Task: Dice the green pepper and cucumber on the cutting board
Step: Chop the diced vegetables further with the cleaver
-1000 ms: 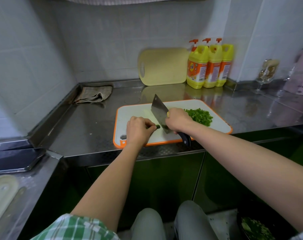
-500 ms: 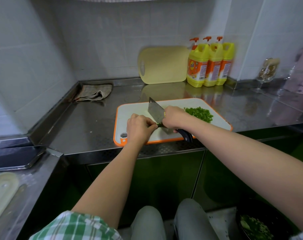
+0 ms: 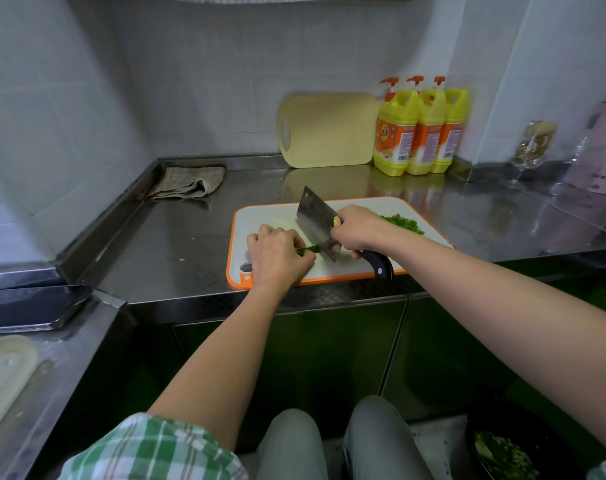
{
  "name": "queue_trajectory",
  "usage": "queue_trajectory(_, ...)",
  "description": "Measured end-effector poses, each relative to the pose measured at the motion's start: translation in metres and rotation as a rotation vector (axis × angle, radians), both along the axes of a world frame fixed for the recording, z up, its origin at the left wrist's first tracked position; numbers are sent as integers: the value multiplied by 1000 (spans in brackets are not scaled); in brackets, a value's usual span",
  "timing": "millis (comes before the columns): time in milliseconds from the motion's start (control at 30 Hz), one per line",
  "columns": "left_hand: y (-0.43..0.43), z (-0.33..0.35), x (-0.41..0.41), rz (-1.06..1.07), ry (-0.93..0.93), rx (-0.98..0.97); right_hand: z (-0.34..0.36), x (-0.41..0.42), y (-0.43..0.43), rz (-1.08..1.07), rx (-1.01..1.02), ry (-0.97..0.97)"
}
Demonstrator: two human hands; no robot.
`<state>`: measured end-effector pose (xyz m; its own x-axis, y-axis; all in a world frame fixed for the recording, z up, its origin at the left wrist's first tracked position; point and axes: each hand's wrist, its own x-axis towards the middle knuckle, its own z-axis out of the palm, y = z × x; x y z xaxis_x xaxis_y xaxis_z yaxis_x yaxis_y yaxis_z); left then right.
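A white cutting board (image 3: 270, 218) with an orange rim lies on the steel counter. My left hand (image 3: 277, 256) holds down a thin green pepper strip (image 3: 310, 250) with curled fingers; only its end shows. My right hand (image 3: 358, 228) grips the black handle of a cleaver (image 3: 317, 221), whose blade stands tilted with its edge on the board just right of the strip. A pile of diced green pepper (image 3: 403, 224) lies on the board behind my right wrist. No cucumber is visible.
A yellow board (image 3: 329, 131) leans on the wall beside three yellow detergent bottles (image 3: 421, 133). A folded cloth (image 3: 190, 181) lies at the back left. A glass (image 3: 533, 147) stands right. A black bowl (image 3: 513, 448) of green scraps sits on the floor.
The cleaver went down to the board and has come partly up again beside the strip. My left hand has stayed on the pepper strip.
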<state>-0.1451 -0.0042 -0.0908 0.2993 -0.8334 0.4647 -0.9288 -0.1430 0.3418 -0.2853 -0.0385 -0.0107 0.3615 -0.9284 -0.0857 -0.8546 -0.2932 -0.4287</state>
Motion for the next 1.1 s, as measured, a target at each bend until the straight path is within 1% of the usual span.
queue_trajectory(167,-1,0,2,-8,21,-3,-9,7,2,-15,17,-3)
queue_trajectory(367,-3,-1,4,-25,44,-6,-18,17,2,-41,-56,29)
queue_trajectory(533,-6,-3,6,-51,64,-9,-17,4,-3,-60,-131,-49)
queue_trajectory(600,-7,-4,7,-51,71,-15,-12,1,-2,-37,-100,-35)
queue_trajectory(700,-7,-5,7,-55,67,-26,-8,3,3,1,-33,42)
queue_trajectory(867,-7,-5,7,-56,66,-34,-12,5,3,13,-10,36)
queue_trajectory(967,-7,-4,7,-58,70,-31,-16,6,0,-18,-65,29)
queue_trajectory(1100,-8,-5,8,-57,73,-30,-20,6,-1,-33,-127,-28)
